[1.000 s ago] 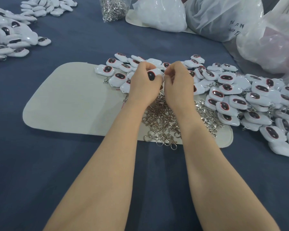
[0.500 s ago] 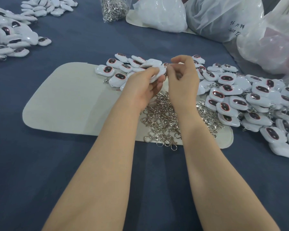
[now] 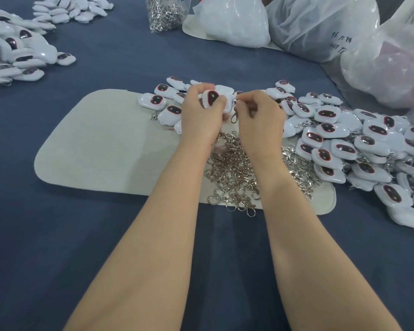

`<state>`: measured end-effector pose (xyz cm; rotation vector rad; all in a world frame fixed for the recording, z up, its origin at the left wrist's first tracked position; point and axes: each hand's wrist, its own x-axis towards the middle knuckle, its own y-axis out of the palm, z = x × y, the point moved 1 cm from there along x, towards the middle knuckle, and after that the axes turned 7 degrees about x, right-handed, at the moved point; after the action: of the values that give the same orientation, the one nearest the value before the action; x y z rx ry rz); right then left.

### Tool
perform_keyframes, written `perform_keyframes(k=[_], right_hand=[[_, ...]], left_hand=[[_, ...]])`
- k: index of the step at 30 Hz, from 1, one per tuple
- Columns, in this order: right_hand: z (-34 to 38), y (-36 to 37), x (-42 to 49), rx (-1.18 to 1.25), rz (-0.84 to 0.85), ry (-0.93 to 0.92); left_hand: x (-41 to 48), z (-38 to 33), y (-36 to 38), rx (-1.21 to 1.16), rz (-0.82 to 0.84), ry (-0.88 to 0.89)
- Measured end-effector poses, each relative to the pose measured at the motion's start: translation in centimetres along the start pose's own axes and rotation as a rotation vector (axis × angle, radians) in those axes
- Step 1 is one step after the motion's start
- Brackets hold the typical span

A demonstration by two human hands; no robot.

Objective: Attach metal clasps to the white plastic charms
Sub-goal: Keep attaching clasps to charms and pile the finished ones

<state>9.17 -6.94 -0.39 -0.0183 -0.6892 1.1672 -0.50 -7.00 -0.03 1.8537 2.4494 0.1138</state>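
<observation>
The left hand (image 3: 202, 118) grips one white charm (image 3: 210, 98), its fingers (image 3: 197, 90) curled round the edges so that the dark, red-rimmed oval face shows toward the camera. Just beside it, the right hand (image 3: 261, 118) pinches the top of a metal clasp (image 3: 234, 115) between thumb and fingertip. The clasp hangs down in the narrow gap between the two hands. Whether its ring already touches the charm is hard to tell, since the knuckles hide that spot. Both hands are held above the far edge of a pale felt mat (image 3: 101, 149) that lies on the blue tabletop (image 3: 58, 247). Under the wrists a loose heap of clasps (image 3: 234, 173) covers the mat's near right part, with a few spilling over its near edge. A large pile of charms (image 3: 344, 144) spreads from behind the hands off to the right, with bits of chain showing among them. A second charm pile (image 3: 17, 53) lies at the far left, well apart. Along the far side sit a clear bag of clasps (image 3: 164, 13) and several plastic bags (image 3: 320, 27).
</observation>
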Motion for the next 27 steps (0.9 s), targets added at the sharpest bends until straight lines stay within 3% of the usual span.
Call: perform_keyframes(k=[4,7,9,11,16,19,22,27], right_hand=[[-0.3,0.0,0.1,-0.126,0.078,-0.003],[-0.6,0.2,-0.2,-0.196,0.164,-0.025],[-0.8,0.3,-0.2,-0.163,0.182,0.013],[-0.9,0.4,-0.1,-0.055,0.173,0.087],[-0.7,0.5,0.1,0.146,0.165,0.137],[-0.4,0.7,0.1,0.220,0.116,0.138],[0.0,0.7,0.0,0.282,0.030,0.128],[0.2,0.7,0.0,0.274,-0.046,0.091]], left_hand=[[-0.4,0.3,0.0,0.463,-0.037,0.408],[-0.3,0.9,0.0,0.666,-0.019,0.501],[-0.3,0.8,0.1,0.669,-0.016,0.501],[-0.2,0.5,0.0,0.534,-0.036,0.416],[0.6,0.4,-0.4,-0.126,0.005,-0.159],[0.6,0.3,-0.5,-0.367,0.069,-0.306],[0.5,0.0,-0.5,-0.440,0.102,-0.363],[0.2,-0.1,-0.2,-0.351,0.108,-0.395]])
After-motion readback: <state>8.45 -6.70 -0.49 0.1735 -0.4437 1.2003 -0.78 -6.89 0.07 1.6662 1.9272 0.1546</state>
